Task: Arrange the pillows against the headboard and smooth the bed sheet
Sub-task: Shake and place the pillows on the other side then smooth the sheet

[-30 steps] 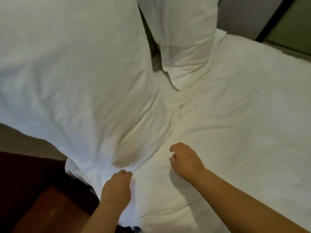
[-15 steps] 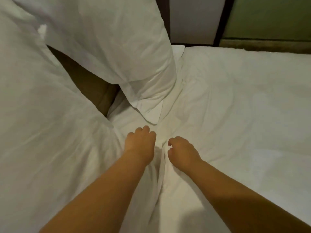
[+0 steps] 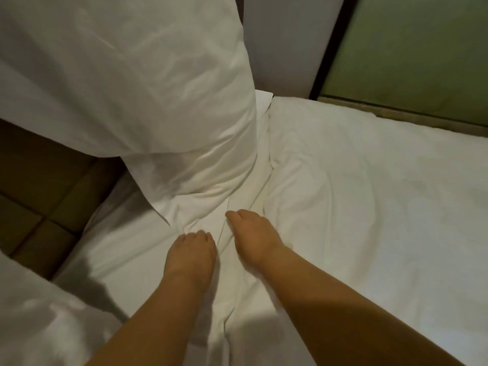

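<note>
— Both hands: where are they?
— Down on the bed sheet [image 3: 369, 207], side by side near the middle of the view. The person's left hand [image 3: 190, 256] lies a little nearer the body. The right hand [image 3: 252, 233] is just beside it and slightly farther forward. A raised crease of fabric runs between them.
— Are they gripping anything?
— Hard to say. On each hand the fingers are bent down onto the cloth, knuckles up, and the fingertips are hidden under the hand. Whether they pinch the sheet or only press on it cannot be told. The right thumb lies on the fabric toward the crease.
— And the pillows?
— One large white pillow [image 3: 148, 88] fills the upper left. It stands tilted, its lower corner resting on the sheet just ahead of the hands, its far side toward the brown padded headboard [image 3: 39, 186]. A second pillow [image 3: 39, 320] shows at the lower left edge, beside the left forearm and also next to the headboard. A bare stretch of headboard shows between the two.
— How does the sheet look?
— White, rumpled around the hands and the pillow corner, with folds fanning out from there. To the right it lies flatter, with soft shallow wrinkles.
— Anything beyond the bed?
— A grey wall panel [image 3: 285, 43] behind the pillow, a dark vertical strip [image 3: 330, 43] and a green surface [image 3: 409, 48] at the upper right.
</note>
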The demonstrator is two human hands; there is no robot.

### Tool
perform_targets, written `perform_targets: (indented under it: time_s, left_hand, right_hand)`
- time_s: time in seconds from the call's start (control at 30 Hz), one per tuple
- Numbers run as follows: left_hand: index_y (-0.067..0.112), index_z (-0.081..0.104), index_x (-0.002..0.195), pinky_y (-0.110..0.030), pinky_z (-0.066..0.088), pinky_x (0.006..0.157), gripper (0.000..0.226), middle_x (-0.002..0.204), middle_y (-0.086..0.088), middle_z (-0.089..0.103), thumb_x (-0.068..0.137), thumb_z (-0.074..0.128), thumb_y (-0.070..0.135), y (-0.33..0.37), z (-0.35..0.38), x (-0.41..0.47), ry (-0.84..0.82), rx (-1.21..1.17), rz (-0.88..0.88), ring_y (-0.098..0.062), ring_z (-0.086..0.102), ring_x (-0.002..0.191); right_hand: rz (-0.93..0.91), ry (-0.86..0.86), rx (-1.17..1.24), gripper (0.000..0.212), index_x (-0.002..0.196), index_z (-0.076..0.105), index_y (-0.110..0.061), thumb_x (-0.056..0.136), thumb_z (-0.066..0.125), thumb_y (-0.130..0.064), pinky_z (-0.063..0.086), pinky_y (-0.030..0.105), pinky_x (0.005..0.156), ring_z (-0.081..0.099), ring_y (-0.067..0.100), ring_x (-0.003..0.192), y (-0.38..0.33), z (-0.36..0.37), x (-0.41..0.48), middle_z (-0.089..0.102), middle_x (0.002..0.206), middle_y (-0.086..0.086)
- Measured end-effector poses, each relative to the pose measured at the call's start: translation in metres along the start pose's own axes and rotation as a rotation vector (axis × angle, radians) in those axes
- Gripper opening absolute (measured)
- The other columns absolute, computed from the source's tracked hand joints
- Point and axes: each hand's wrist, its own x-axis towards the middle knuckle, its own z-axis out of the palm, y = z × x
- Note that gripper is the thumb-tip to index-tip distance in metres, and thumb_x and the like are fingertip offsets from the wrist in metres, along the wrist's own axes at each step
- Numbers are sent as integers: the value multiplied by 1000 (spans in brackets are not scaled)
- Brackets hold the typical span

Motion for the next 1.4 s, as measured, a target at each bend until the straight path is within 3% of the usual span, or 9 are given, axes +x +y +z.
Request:
perform_targets:
  time_s: [0.27, 0.5, 0.67, 0.77, 0.87, 1.03, 1.27, 1.33, 1.4]
  left_hand:
    - [15, 61, 108, -25, 44, 79, 20, 107, -1, 61, 97, 45, 17, -1, 16, 33, 71, -188, -41, -19, 61, 98]
    - [17, 59, 77, -27, 29, 54, 28, 67, 3, 55, 99, 41, 23, -8, 9, 15, 292, -629, -287, -14, 45, 60]
    - [16, 56, 71, -21, 25, 46, 35, 58, 6, 50, 99, 39, 28, 0, 3, -5, 366, -662, -311, -6, 42, 52]
    - [18, 59, 78, -22, 26, 47, 30, 62, 7, 50, 99, 39, 25, 2, -3, -8, 313, -566, -260, -7, 44, 54]
    - [22, 58, 93, -21, 36, 62, 18, 76, 9, 50, 96, 40, 17, 16, -19, -19, 204, -435, -200, -11, 54, 72]
    - [20, 52, 109, -27, 41, 84, 20, 115, 2, 58, 98, 35, 18, 57, -31, -25, 9, -270, -143, -18, 57, 107]
    - [17, 58, 117, -33, 36, 95, 27, 121, -3, 59, 95, 43, 11, 73, -18, -24, -172, -181, 0, -24, 54, 115]
    - [17, 59, 116, -35, 34, 97, 26, 121, -4, 59, 92, 50, 14, 66, -19, -27, -181, -194, 31, -24, 54, 114]
    - [19, 58, 119, -35, 33, 97, 28, 123, -3, 58, 91, 55, 22, 53, -28, -30, -205, -241, 9, -24, 53, 116]
  right_hand:
    - [-36, 30, -153, 29, 117, 48, -7, 89, 45, -2, 29, 34, 66, 58, 30, 90, 5, 5, 49, 62, 97, 12]
    - [-43, -28, -271, 31, 121, 48, -11, 90, 48, -9, 36, 36, 81, 57, 31, 100, 4, -3, 58, 59, 110, 10]
    - [-102, -3, -323, 23, 110, 58, -11, 90, 47, -7, 35, 38, 90, 56, 29, 103, 7, -16, 63, 59, 110, 8]
    - [-252, 93, -353, 12, 85, 67, -10, 74, 69, -6, 43, 35, 77, 60, 26, 85, 13, -25, 60, 64, 88, 6]
    - [-358, 107, -361, 30, 51, 59, -14, 40, 85, -5, 47, 29, 56, 55, 22, 52, 27, -34, 51, 56, 52, 1]
    - [-393, 45, -388, 30, 53, 61, -16, 37, 86, -9, 44, 23, 55, 57, 19, 54, 48, -35, 32, 57, 54, -2]
    - [-349, 64, -333, 31, 63, 68, -15, 40, 89, -9, 47, 22, 54, 63, 19, 59, 64, -12, 11, 67, 66, 0]
    - [-275, 25, -357, 21, 74, 70, -13, 58, 83, -11, 47, 25, 64, 66, 22, 74, 52, -21, 12, 69, 80, 3]
    - [-218, -111, -431, 15, 98, 67, -13, 86, 58, -13, 41, 33, 80, 60, 26, 100, 36, -31, 11, 65, 105, 6]
